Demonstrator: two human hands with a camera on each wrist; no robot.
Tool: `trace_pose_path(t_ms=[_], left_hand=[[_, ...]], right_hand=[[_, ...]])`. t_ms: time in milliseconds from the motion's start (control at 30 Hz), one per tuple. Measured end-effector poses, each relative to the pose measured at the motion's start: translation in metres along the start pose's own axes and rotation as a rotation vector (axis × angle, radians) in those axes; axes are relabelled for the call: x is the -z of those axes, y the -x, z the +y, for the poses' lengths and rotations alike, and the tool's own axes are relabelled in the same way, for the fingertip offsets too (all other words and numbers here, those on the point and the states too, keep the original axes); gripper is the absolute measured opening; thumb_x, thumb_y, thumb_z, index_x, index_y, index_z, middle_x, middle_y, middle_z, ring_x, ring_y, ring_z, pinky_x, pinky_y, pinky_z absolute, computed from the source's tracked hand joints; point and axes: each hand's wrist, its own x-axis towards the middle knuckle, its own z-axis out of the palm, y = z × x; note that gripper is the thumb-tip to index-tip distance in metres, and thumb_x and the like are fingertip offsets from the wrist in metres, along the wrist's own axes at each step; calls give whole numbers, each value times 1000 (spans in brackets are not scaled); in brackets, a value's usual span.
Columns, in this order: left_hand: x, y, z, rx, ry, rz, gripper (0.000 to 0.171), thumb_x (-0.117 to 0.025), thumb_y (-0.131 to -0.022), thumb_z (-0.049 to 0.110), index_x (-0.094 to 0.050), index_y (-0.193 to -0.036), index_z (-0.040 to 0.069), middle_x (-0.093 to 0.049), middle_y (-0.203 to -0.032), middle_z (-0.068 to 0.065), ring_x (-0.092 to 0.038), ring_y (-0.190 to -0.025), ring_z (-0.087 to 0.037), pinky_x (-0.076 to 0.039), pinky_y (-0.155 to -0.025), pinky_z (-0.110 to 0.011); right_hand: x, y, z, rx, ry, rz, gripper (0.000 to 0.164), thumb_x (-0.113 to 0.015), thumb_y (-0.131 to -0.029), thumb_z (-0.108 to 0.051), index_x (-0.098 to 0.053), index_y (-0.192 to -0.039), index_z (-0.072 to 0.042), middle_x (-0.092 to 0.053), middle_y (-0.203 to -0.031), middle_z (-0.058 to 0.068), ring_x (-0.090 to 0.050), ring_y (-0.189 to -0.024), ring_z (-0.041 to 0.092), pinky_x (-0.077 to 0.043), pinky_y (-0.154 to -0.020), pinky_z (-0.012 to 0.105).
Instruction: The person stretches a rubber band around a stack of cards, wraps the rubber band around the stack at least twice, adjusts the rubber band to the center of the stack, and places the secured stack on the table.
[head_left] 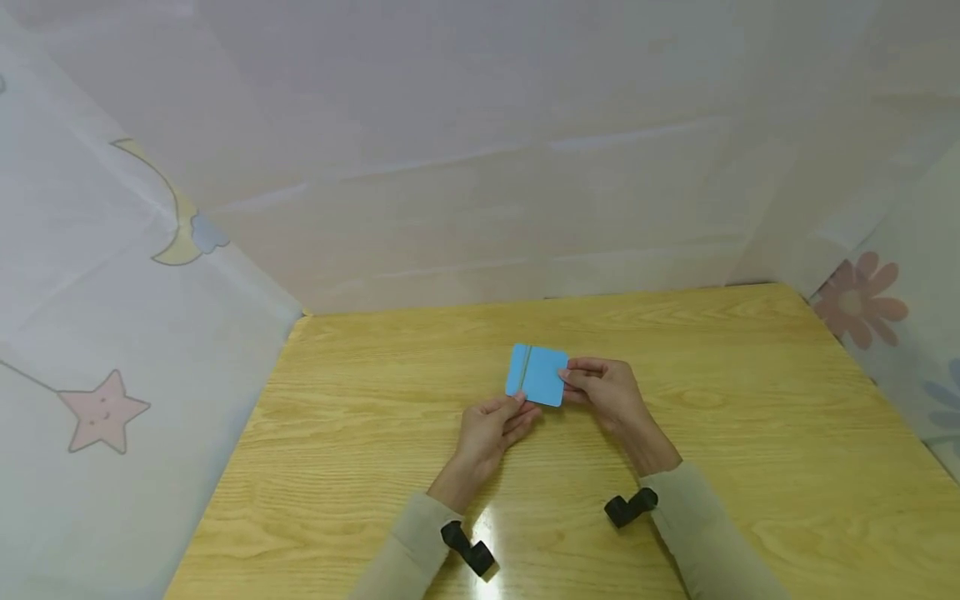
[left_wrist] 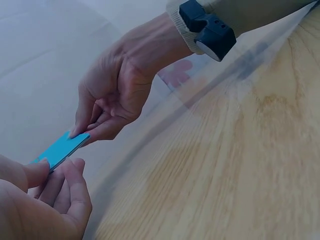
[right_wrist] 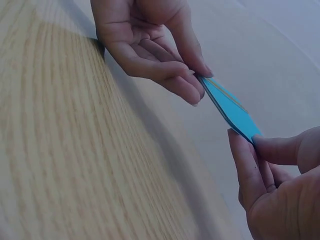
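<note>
A thin blue square card with rounded corners is held up above the table between the two hands. Along its left side runs a narrow yellowish band, and in the right wrist view the card's edge looks layered. My left hand pinches the near left corner, thumb on top and fingers beneath. With thumb above and fingers below, my right hand grips the right edge. The left wrist view has the card tilted, both hands touching it. What lies on its underside is hidden.
The wood-grain table spreads under both arms. Pale cloth walls rise at its back and sides, printed with a star, a moon and flowers. A black wrist device sits on each sleeve.
</note>
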Motion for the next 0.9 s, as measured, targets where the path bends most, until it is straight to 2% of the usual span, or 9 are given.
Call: trace_pose_path(t_ms=[200,367,600,900], left_hand=[[-2,1,0,7,11,1,19,-68,-103,13,-75,-108,-4,-82,-99,-8,-80,-99,-18,-64,-91,-30],[-2,1,0,16,25,10,15,-68,-103,12,-76,-104,-1,-82,-98,-8,-80,-99,-19,-64,-92,-31],[-2,-1,0,0,49,11,23,-68,-104,14,-73,-114,-6,-81,-105,-10,-79,-103,-18,-62,-96,-32],[-5,-1,0,-8,49,23,30,-69,-103,15,-72,-121,-9,-79,-115,-15,-78,-105,-17,-61,-98,-31]], right_hand=[[0,1,-1,-10,-25,4,42,-68,-101,-4,-57,-136,17,-71,-95,3,-77,-82,10,-65,-82,28],[4,0,0,-25,-91,-41,44,-69,-101,-3,-55,-137,19,-72,-95,2,-78,-83,11,-65,-82,27],[5,-2,3,-53,-200,-67,47,-69,-100,-1,-52,-139,18,-74,-95,2,-79,-84,12,-64,-84,27],[1,-1,1,-56,-177,-34,42,-66,-100,2,-54,-137,17,-73,-91,1,-78,-79,12,-65,-80,27]])
